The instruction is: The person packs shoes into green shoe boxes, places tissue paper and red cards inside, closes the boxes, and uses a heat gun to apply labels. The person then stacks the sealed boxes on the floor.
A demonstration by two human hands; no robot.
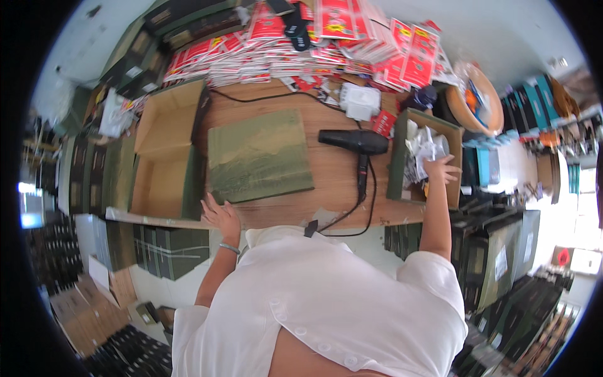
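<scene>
My left hand point(221, 217) rests at the table's front edge, its fingers apart and holding nothing. Just beyond it lies a flat dark-green piece point(260, 157), like a box lid, with a worn, scuffed surface. To its left stands an open green box point(164, 182) with a bare brown inside and its lid tipped back. My right hand point(443, 169) is over the right side of a small green carton point(397, 160), fingers spread. Crumpled white paper scraps point(419, 147) fill that carton. A black hair dryer point(355, 143) lies between the flat green piece and the carton.
Piles of red-and-white printed packets point(264, 60) line the back of the wooden table point(336, 182). The dryer's black cord loops over the front edge. A round tan basket point(480, 100) with small items sits at the back right. Stacked dark shoe-type boxes point(496, 257) surround the table.
</scene>
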